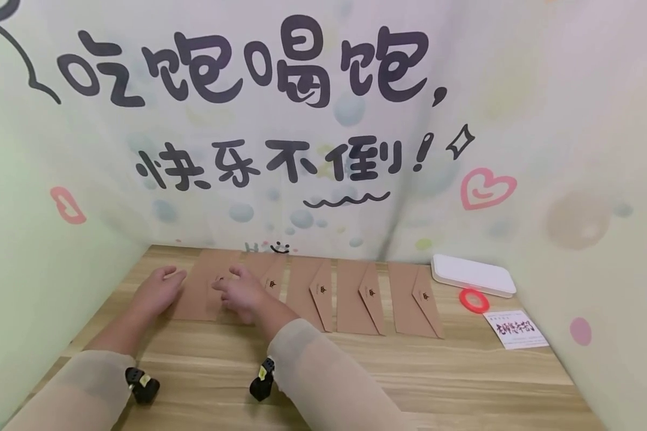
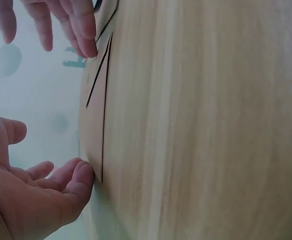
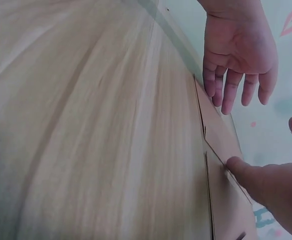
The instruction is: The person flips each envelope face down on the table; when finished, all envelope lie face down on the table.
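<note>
A brown paper envelope point(image 1: 198, 293) lies flat at the left end of a row on the wooden table. My left hand point(image 1: 160, 288) is at its left edge, fingers loosely bent, fingertips by the paper edge in the left wrist view. Over its right side is my right hand point(image 1: 245, 294), with a fingertip point(image 3: 233, 162) touching the paper in the right wrist view. That hand partly hides the second envelope point(image 1: 272, 270). More envelopes point(image 1: 302, 293) of the same kind continue the row, each with a pointed flap at the right bearing a small dark print.
At the back right stands a white flat case point(image 1: 473, 275). A red tape ring point(image 1: 474, 301) and a white printed card point(image 1: 516, 329) lie in front of it. A printed cloth point(image 1: 280, 209) rises behind the table point(image 1: 463, 383). Black wrist cameras point(image 1: 142, 386) sit at both sleeves.
</note>
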The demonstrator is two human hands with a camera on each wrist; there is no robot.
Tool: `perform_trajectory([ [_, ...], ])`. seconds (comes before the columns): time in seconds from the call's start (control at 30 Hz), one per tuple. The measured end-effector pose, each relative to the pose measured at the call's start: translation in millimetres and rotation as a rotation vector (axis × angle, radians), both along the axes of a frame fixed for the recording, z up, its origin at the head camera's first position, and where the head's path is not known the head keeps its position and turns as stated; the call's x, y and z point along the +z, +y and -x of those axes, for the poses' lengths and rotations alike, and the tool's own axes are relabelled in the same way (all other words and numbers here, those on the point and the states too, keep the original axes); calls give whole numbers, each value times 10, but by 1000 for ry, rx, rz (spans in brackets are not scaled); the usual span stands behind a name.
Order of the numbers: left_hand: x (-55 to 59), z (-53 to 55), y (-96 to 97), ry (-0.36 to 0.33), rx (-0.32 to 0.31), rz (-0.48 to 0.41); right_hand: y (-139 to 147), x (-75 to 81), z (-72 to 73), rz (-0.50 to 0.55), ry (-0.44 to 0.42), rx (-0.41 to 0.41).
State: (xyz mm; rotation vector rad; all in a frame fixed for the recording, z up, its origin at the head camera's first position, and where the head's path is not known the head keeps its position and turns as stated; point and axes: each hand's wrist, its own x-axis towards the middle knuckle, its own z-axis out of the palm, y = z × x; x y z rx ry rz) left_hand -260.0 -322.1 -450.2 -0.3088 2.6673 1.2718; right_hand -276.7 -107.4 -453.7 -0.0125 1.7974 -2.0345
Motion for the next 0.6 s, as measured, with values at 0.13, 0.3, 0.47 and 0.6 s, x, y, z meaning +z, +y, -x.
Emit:
perform_trajectory([
  [0.13,20,6,10,-12,6,1,24,29,-3,-47,-11,-29],
  [0.3,24,8,18,-24,11,2,64,32,8,-56,-9,-40],
  [0.47,32,1,44,-40,-4,-2,66,9,35,-15,-26,-13],
  [0.6,30,-20,63,-39,-23,11,38,-12,42,-1,-45,-37],
])
